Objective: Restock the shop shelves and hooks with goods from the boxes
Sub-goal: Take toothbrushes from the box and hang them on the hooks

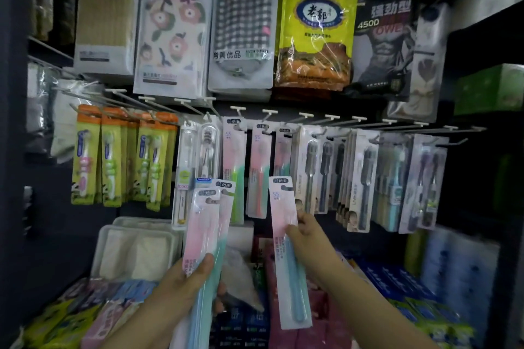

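Toothbrush packs in hands: three. Two overlapping packs (208,224) are gripped by the left hand (187,283); one pack (287,252) is pinched by the right hand (307,231), below the pegboard hooks (269,113).

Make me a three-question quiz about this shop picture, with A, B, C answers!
1. Where does the yellow bag hang?
A. In the top row, right of the checked towel
B. Among the toothbrushes
C. On the bottom shelf

2. What colour are the tops of the far-left toothbrush packs?
A. Black
B. Orange
C. Purple

3. What is the right hand doing?
A. Hanging empty
B. Pushing a box
C. Holding one toothbrush pack

Answers:
1 A, it hangs in the upper row beside the checked towel.
2 B, orange bands cap those green packs.
3 C, its fingers pinch a single pack, while the left hand grips several.
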`<state>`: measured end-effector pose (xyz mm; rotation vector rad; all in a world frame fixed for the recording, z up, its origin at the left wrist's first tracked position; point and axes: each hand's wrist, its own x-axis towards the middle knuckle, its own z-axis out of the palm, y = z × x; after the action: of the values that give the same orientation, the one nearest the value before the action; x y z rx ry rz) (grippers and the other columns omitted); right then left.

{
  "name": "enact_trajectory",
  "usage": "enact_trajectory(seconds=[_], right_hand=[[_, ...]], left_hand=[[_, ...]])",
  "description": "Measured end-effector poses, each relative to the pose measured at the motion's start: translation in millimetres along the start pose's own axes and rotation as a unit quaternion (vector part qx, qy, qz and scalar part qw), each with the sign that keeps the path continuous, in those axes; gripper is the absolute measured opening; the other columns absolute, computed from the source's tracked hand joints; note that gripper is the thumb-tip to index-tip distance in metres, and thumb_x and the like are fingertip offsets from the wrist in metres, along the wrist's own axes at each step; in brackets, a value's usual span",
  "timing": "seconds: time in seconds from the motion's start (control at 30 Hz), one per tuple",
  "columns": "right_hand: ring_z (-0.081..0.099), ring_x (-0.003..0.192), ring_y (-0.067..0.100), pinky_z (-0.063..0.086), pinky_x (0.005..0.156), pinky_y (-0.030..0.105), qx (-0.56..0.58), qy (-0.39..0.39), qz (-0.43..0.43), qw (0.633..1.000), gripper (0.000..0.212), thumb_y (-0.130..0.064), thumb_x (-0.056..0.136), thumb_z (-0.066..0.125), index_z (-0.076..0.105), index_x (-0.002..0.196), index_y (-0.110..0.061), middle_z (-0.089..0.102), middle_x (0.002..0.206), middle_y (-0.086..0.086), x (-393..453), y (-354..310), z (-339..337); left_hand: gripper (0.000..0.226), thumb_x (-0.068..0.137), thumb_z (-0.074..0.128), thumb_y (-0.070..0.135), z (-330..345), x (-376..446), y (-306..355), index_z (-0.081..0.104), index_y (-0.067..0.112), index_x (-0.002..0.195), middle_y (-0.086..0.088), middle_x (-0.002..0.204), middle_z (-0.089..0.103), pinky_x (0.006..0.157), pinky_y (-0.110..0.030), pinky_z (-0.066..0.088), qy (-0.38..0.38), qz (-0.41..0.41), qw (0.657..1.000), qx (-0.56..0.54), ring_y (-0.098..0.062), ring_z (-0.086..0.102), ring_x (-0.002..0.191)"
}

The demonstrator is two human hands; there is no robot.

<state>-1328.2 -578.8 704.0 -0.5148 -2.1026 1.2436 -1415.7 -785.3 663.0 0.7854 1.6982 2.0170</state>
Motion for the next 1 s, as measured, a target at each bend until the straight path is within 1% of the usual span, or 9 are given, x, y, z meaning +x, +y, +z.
enact_trajectory(seconds=[0.07,0.17,0.27,0.4,0.5,0.57,0.77,0.87,1.0], right_hand=[[0.066,0.091,0.019,0.055,0.080,0.036,-0.007,0.008,-0.013,1.000,0.018,-0.021,0.096,0.049,0.048,0.114,-0.020,0.067,0.103,0.003,15,-5,-1],[0.063,0.092,0.014,0.050,0.072,0.024,-0.006,0.014,-0.038,0.999,0.016,-0.021,0.097,0.050,0.048,0.111,-0.027,0.066,0.106,-0.003,33,-10,-1],[0.062,0.092,0.013,0.051,0.076,0.029,-0.001,0.027,-0.054,0.998,0.017,-0.020,0.097,0.049,0.049,0.108,-0.033,0.063,0.104,-0.007,44,-18,-4],[0.054,0.084,-0.003,0.045,0.066,0.014,0.011,0.038,-0.075,0.996,0.023,-0.018,0.099,0.048,0.049,0.117,-0.032,0.057,0.107,-0.010,58,-31,-12],[0.053,0.117,0.015,0.043,0.091,0.024,0.030,0.063,-0.065,0.995,0.041,-0.022,0.098,0.050,0.043,0.139,-0.020,0.050,0.137,0.002,73,-40,-18],[0.045,0.131,0.022,0.040,0.104,0.034,0.041,0.077,-0.058,0.995,0.048,-0.027,0.097,0.052,0.038,0.143,-0.021,0.043,0.146,0.004,83,-44,-19],[0.037,0.137,0.023,0.032,0.110,0.036,0.054,0.089,-0.064,0.992,0.052,-0.026,0.098,0.050,0.032,0.146,-0.019,0.036,0.151,0.006,99,-43,-14],[0.036,0.138,0.024,0.032,0.112,0.038,0.064,0.100,-0.072,0.990,0.052,-0.026,0.099,0.049,0.032,0.147,-0.018,0.035,0.151,0.008,103,-39,-10],[0.035,0.139,0.022,0.032,0.109,0.036,0.071,0.130,-0.092,0.985,0.050,-0.026,0.099,0.048,0.033,0.147,-0.019,0.035,0.152,0.007,108,-36,-9]], left_hand=[[0.022,0.096,0.048,0.024,-3,6,4,0.057,0.006,0.105,-0.024,0.071,0.063,0.044,-0.031,0.051,-0.008,-0.001,1.000,-0.007,-0.030,0.060,0.050],[0.020,0.096,0.050,0.022,-5,14,8,0.057,0.010,0.110,-0.026,0.076,0.064,0.050,-0.033,0.054,-0.018,-0.010,1.000,-0.023,-0.031,0.062,0.057],[0.023,0.093,0.054,0.023,-3,24,10,0.059,0.014,0.113,-0.020,0.080,0.071,0.060,-0.034,0.055,-0.008,-0.014,1.000,-0.025,-0.029,0.067,0.064],[0.014,0.094,0.052,0.013,8,36,14,0.058,0.017,0.106,-0.007,0.072,0.074,0.059,-0.026,0.054,-0.027,-0.001,1.000,-0.005,-0.018,0.070,0.064],[0.017,0.096,0.047,0.008,17,43,17,0.053,0.024,0.094,0.011,0.059,0.070,0.049,-0.010,0.047,-0.035,0.015,0.999,0.004,0.003,0.065,0.054],[0.018,0.095,0.050,0.012,20,47,18,0.051,0.027,0.105,0.019,0.063,0.068,0.051,-0.008,0.045,-0.040,0.018,0.999,0.004,0.008,0.063,0.059],[0.072,0.065,0.075,0.048,21,53,20,0.042,0.028,0.125,0.021,0.090,0.069,0.067,-0.007,0.046,-0.052,0.039,0.998,-0.010,0.006,0.062,0.082],[0.051,0.081,0.070,0.029,20,54,18,0.043,0.030,0.124,0.023,0.074,0.071,0.068,-0.005,0.042,-0.029,0.054,0.998,-0.007,0.012,0.063,0.074],[0.083,0.057,0.085,0.047,14,56,17,0.046,0.031,0.129,0.032,0.089,0.057,0.098,-0.022,0.033,-0.011,0.054,0.998,-0.010,0.012,0.050,0.081]])
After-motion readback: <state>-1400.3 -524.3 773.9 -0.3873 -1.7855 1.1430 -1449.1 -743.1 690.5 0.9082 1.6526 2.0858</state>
